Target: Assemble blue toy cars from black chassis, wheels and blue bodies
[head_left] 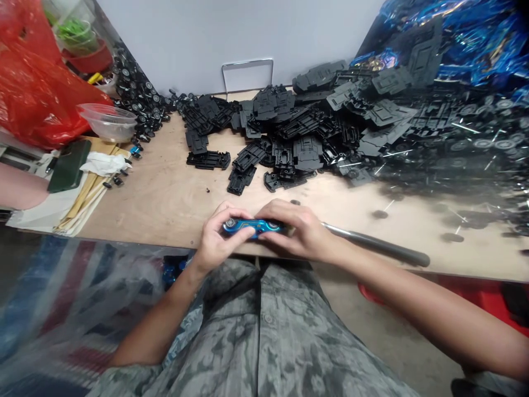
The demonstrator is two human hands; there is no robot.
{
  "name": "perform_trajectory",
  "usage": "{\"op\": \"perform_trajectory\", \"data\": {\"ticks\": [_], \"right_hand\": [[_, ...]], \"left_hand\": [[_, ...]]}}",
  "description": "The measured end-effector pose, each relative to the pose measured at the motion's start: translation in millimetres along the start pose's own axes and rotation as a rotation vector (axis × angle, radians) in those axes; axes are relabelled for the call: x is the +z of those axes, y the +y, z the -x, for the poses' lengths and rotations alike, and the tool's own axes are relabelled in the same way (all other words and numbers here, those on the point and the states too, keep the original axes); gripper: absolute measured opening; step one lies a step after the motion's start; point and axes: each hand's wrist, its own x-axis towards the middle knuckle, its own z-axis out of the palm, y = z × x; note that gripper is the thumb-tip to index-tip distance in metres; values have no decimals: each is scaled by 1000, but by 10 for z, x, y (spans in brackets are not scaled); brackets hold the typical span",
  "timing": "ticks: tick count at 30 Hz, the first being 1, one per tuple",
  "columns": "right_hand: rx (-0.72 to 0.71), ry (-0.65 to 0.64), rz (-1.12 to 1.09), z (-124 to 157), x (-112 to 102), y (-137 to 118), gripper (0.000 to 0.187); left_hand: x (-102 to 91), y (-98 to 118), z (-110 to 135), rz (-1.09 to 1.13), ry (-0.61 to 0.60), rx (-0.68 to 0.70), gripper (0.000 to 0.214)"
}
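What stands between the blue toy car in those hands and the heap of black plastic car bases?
Nothing visible: only the pale wooden bench and a tiny dark speck lie between the blue toy car and the black plastic car bases.

Bright blue on the toy car [252, 226], black on the far chassis pile [297, 132]. Grey camouflage on the shirt [264, 325].

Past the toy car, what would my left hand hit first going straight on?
Your left hand, past the toy car, would likely meet the nearest black chassis first, though depth is unclear.
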Motion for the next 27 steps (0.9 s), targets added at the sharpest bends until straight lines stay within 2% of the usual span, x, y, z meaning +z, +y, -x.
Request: {"op": "perform_trajectory", "data": {"ticks": [6,10,14,17,23,27], "right_hand": [[-72,26,32,-19,57,2,19],[-68,18,36,-10,62,42,20],[10,80,28,49,49,68,27],[43,111,14,93,58,42,21],[4,134,32,67,108,40,15],[-51,177,70,97,107,-69,14]], "left_hand": [[34,59,-21,-14,5,70,11],[44,53,-28,-18,16,97,9],[29,37,-12,-11,17,64,12],[20,26,-5,5,9,29,13],[36,-41,-72,103,29,-27,18],[84,39,58,56,70,-117,31]]}}
